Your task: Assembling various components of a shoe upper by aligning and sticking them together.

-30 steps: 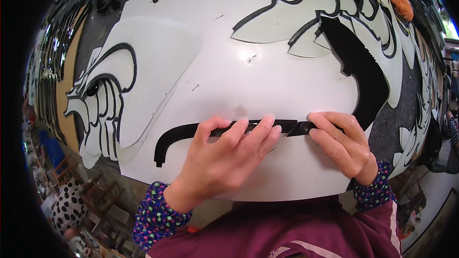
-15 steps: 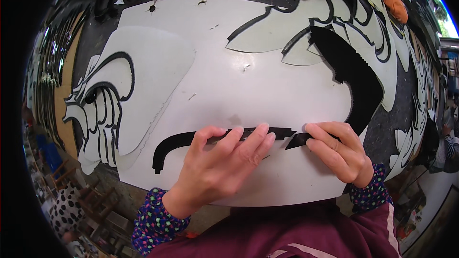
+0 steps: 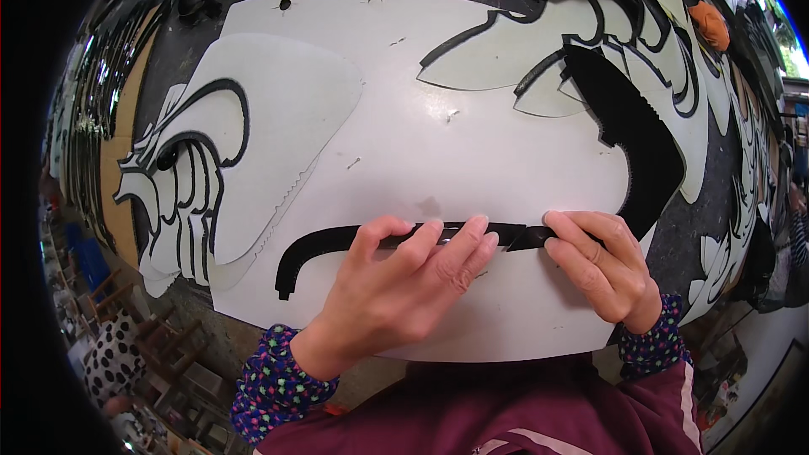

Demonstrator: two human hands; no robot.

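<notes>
My left hand [image 3: 400, 286] presses its fingers on a thin black curved strip [image 3: 313, 246] lying on a white board [image 3: 396, 131]. The strip bends down at its left end, and its right end passes under my fingertips. My right hand [image 3: 602, 270] pinches a slim dark tapered piece [image 3: 531, 238], whose tip meets the strip's right end, overlapping or touching. A broad black curved shape [image 3: 653, 152] with a notched edge runs down to my right hand. Whether it is one with the tapered piece is hidden by the fingers.
White cutouts with black edging [image 3: 181, 168] lie at the board's left. More such cutouts [image 3: 497, 50] overlap at the far right, near an orange cloth-like thing [image 3: 709, 27]. Long dark strips [image 3: 93, 135] stand along the left side. Wooden stools [image 3: 173, 345] stand on the floor below.
My right hand's tapered piece has closed the small gap and now meets the strip's right end. The whole view has shifted slightly, with the board's things appearing a little to the right.
</notes>
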